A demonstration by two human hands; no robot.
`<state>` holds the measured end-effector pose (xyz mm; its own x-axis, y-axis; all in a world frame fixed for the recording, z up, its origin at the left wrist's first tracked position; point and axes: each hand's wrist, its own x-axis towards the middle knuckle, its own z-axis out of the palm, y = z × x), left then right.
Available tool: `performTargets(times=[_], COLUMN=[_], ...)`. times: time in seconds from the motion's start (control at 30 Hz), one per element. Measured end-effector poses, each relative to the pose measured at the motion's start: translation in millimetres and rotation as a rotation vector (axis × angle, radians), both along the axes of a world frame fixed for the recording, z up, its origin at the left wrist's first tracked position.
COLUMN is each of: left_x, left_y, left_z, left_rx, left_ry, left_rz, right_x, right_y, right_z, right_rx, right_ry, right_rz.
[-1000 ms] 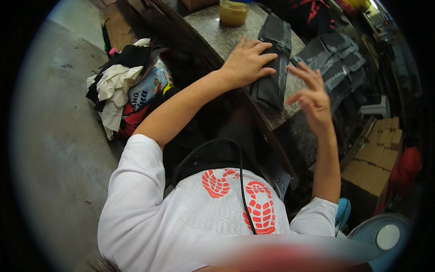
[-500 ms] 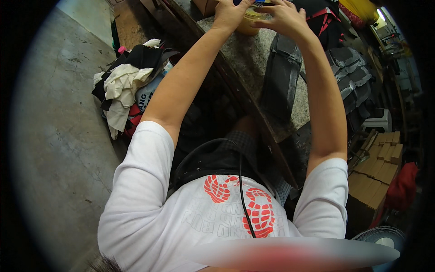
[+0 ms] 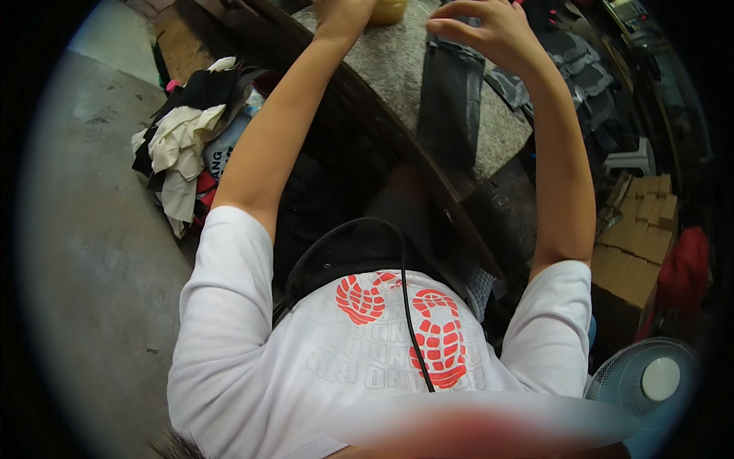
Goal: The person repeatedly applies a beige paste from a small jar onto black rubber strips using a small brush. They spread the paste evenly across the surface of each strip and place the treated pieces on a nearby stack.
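My left hand (image 3: 342, 17) is at the top edge of the view, beside a yellowish round container (image 3: 388, 11). Its fingers are cut off by the picture's edge, so what they touch is hidden. To the right, my right hand (image 3: 489, 29) hovers above the speckled worktop (image 3: 397, 73), thumb and forefinger curved and apart with nothing visible between them. Just below its fingers lies a long stack of flat black pieces (image 3: 449, 99), greyish along the edges. More black pieces with grey edges (image 3: 585, 73) spread beyond my right forearm.
A heap of cream and black cloth (image 3: 183, 138) sits left of the bench's dark edge. On the right are stacked brown cardboard boxes (image 3: 638, 229), a white stool (image 3: 631, 157), a red cloth (image 3: 683, 268) and a fan (image 3: 646, 382). A black cable (image 3: 405, 306) hangs over my shirt.
My hands have moved apart, the right one away from the yellowish container and over the black stack. The view has shifted, putting the container and left fingers at or past the top edge.
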<state>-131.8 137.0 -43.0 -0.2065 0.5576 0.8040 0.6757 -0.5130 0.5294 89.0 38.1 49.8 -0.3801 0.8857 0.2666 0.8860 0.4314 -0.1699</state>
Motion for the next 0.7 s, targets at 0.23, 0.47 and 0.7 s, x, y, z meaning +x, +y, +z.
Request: performTargets(times=[0.23,0.47,0.7], left_x=[18,21,25], left_y=[-111,-115,-118], left_z=[-13,-29,-38], left_rx=[-0.157,-0.178,-0.172], left_ry=[0.498,0.697,0.679], left_rz=[-0.866,-0.765,-0.763], right_x=[58,54,54], right_y=[-82,-111,-119], right_z=[-78,-122,-108], right_rx=[-0.02,0.115,0.055], right_ry=[0.731,0.385,0.671], right_rz=[-0.05,-0.191,-0.104])
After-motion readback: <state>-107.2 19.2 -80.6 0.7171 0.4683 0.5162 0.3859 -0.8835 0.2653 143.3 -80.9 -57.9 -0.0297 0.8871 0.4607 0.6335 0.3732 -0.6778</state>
